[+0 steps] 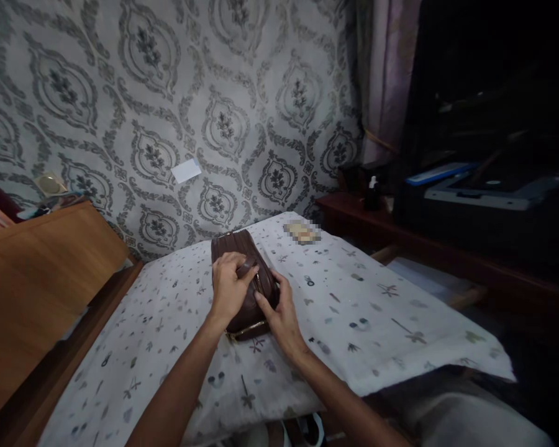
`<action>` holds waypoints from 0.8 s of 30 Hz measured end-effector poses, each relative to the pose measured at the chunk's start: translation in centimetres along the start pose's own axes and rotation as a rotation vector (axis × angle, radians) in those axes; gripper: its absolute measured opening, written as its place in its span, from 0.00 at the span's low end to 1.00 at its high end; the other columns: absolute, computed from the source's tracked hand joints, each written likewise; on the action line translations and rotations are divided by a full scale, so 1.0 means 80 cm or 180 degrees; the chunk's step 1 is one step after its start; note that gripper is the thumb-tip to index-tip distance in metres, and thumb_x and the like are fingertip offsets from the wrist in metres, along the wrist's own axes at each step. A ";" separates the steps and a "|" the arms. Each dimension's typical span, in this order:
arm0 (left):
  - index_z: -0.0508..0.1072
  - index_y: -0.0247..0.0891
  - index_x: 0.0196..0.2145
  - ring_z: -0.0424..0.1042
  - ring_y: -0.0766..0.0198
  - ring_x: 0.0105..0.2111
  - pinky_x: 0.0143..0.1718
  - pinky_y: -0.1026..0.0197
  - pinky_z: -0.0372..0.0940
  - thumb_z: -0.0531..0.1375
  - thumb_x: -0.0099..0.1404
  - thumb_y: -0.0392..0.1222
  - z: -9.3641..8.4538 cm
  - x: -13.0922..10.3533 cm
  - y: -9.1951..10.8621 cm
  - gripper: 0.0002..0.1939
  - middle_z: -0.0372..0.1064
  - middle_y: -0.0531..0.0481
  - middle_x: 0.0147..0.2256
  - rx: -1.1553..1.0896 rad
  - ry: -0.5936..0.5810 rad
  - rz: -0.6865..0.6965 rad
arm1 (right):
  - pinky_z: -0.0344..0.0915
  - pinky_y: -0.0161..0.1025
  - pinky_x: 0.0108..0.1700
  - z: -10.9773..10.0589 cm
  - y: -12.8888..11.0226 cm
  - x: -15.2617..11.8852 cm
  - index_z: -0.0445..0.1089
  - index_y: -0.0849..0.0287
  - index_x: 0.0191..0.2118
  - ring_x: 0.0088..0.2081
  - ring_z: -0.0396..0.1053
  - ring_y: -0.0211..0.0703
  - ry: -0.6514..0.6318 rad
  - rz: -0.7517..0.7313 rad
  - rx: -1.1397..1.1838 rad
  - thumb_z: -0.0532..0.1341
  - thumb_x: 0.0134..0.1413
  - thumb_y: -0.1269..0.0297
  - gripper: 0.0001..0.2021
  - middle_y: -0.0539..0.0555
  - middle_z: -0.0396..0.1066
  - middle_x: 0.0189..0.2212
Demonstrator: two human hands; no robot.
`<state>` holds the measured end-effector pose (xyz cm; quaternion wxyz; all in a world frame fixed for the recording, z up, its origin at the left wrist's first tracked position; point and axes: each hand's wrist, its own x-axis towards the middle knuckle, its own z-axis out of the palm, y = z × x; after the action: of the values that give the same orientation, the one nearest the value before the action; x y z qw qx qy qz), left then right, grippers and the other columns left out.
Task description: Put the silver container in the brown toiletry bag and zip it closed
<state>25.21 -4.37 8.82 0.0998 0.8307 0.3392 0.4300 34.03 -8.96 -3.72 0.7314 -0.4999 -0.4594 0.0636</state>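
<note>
A dark brown leather bag (243,310) with brass-coloured zippers lies on a white printed cloth (335,347). My left hand (230,285) rests over its upper face, fingers curled and thumb reaching across near a short zipper on top. What the left fingertips grip is partly hidden. Along the bag's right side, my right hand (282,313) grips the edge, thumb on the top and fingers against the side wall. Another zipper (246,329) runs across the bag's near end.
A blurred-out yellowish item (302,232) lies on the cloth's far right. At left stands a wooden panel (41,273). On the right, a dark red cabinet (354,217) carries a small dark bottle (372,192). Patterned wallpaper (223,124) with a white switch plate (186,171) rises behind.
</note>
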 end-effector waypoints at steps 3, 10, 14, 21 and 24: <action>0.73 0.39 0.28 0.72 0.57 0.43 0.51 0.51 0.64 0.65 0.60 0.36 0.001 -0.005 0.000 0.05 0.75 0.47 0.38 -0.0073 0.0046 0.0066 | 0.61 0.55 0.61 -0.002 -0.002 -0.001 0.57 0.56 0.62 0.60 0.63 0.53 -0.0054 -0.0041 -0.0053 0.58 0.63 0.55 0.25 0.62 0.65 0.57; 0.71 0.39 0.25 0.73 0.55 0.46 0.54 0.48 0.61 0.65 0.60 0.35 -0.001 -0.019 0.009 0.08 0.77 0.47 0.38 0.0014 0.0077 0.0129 | 0.63 0.54 0.60 -0.003 -0.004 0.000 0.57 0.56 0.62 0.59 0.64 0.53 -0.0066 -0.0080 -0.0115 0.58 0.63 0.56 0.25 0.61 0.65 0.57; 0.72 0.39 0.26 0.73 0.54 0.47 0.54 0.47 0.61 0.65 0.60 0.35 0.000 -0.026 0.010 0.07 0.77 0.48 0.37 0.0025 0.0121 0.0196 | 0.63 0.54 0.60 -0.003 -0.003 0.000 0.57 0.56 0.62 0.59 0.64 0.53 -0.0063 -0.0020 -0.0075 0.59 0.62 0.54 0.25 0.61 0.66 0.57; 0.76 0.40 0.30 0.72 0.54 0.49 0.56 0.45 0.61 0.64 0.62 0.33 0.006 -0.039 0.003 0.04 0.77 0.48 0.37 0.0078 0.0158 0.0433 | 0.59 0.57 0.62 -0.002 -0.005 0.000 0.57 0.55 0.62 0.60 0.61 0.53 -0.0147 0.0227 0.0195 0.59 0.61 0.52 0.27 0.62 0.64 0.58; 0.77 0.40 0.35 0.69 0.54 0.52 0.58 0.46 0.61 0.63 0.62 0.31 0.003 -0.044 0.001 0.06 0.76 0.48 0.38 0.0134 0.0119 0.0591 | 0.59 0.57 0.62 -0.002 -0.004 0.001 0.57 0.55 0.61 0.60 0.61 0.54 -0.0164 0.0302 0.0216 0.60 0.61 0.51 0.27 0.61 0.64 0.58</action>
<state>24.03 -6.70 6.48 0.0357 0.8523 0.2715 0.4456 34.09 -9.21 -3.39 0.7320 -0.4943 -0.4514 0.1267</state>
